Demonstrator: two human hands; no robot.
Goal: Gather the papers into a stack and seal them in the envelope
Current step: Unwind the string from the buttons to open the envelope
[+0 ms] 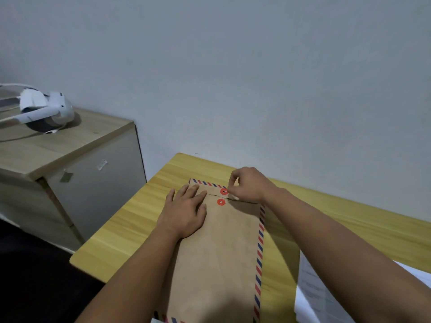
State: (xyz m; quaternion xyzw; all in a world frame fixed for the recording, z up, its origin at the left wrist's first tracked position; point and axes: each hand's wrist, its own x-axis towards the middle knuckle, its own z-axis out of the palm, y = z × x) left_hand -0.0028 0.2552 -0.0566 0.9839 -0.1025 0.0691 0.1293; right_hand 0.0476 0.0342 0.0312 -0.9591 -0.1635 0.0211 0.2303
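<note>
A brown envelope (219, 257) with a red-and-blue striped border lies lengthwise on the yellow wooden table (121, 231), its flap folded down at the far end. Two red string buttons sit there, one on the flap (224, 191) and one just below it (220, 202). My left hand (184, 212) lies flat on the envelope left of the buttons, fingers straight. My right hand (248, 184) hovers at the flap's right side and pinches a thin string (229, 198) that runs to the buttons. White printed papers (312, 297) lie at the table's right, partly under my right forearm.
A light wooden cabinet (70, 145) stands to the left of the table, with a white headset (44, 110) and its cable on top. A plain grey wall rises right behind the table. The floor between cabinet and table is dark.
</note>
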